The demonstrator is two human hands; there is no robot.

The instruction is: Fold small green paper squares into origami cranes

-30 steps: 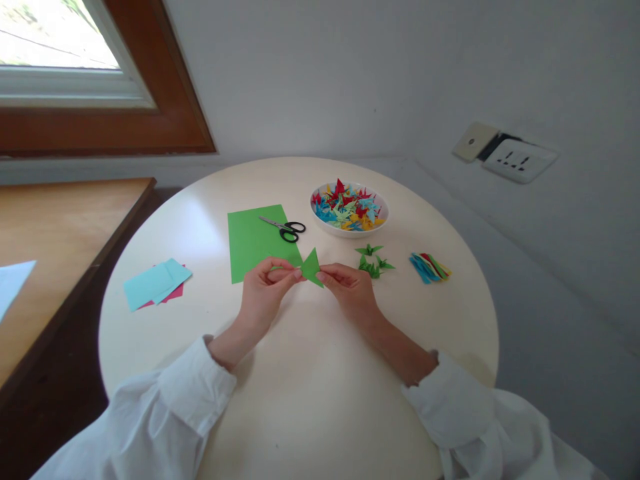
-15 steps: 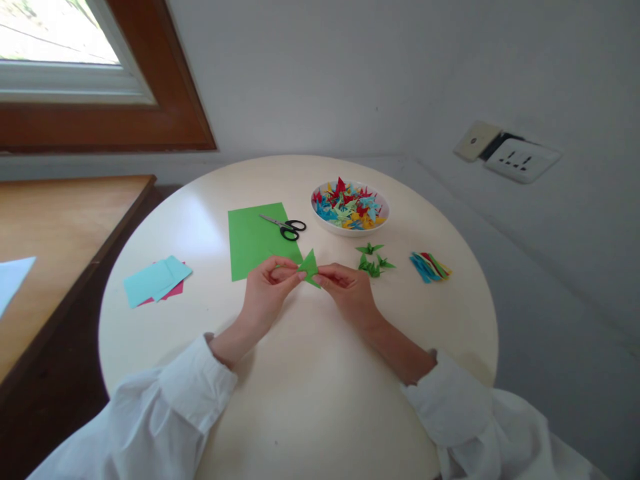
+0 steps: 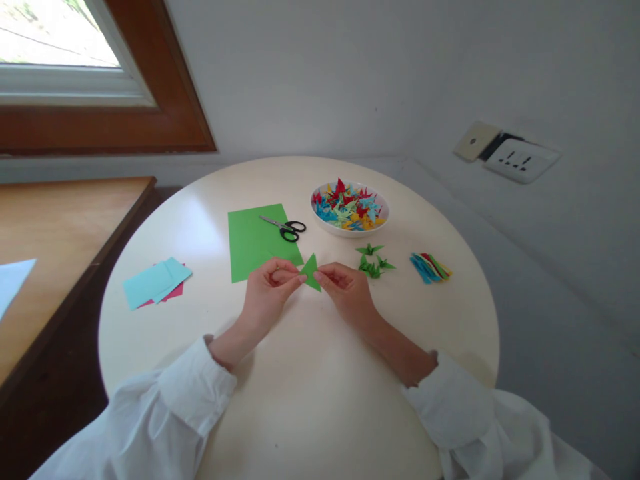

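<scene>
Between my two hands is a small folded piece of green paper [image 3: 311,272], triangular in outline, with one point up and one down. My left hand [image 3: 270,287] pinches its left side between thumb and index finger. On the other side, the thumb and index finger of my right hand [image 3: 350,291] pinch the right edge. Behind my left hand lies a larger green sheet [image 3: 250,240], and scissors [image 3: 283,228] with black handles rest partly on it. Several small green folded paper cranes [image 3: 371,265] sit just beyond my right hand.
A white bowl [image 3: 350,233] full of colourful paper cranes stands at the back of the round white table [image 3: 310,400]. Light blue paper pieces [image 3: 150,283] over a red one lie at the left. Coloured paper strips [image 3: 431,268] are at the right.
The green folded paper has turned slightly and sits a touch lower, its face showing flatter. Both hands keep their pinch in nearly the same place.
</scene>
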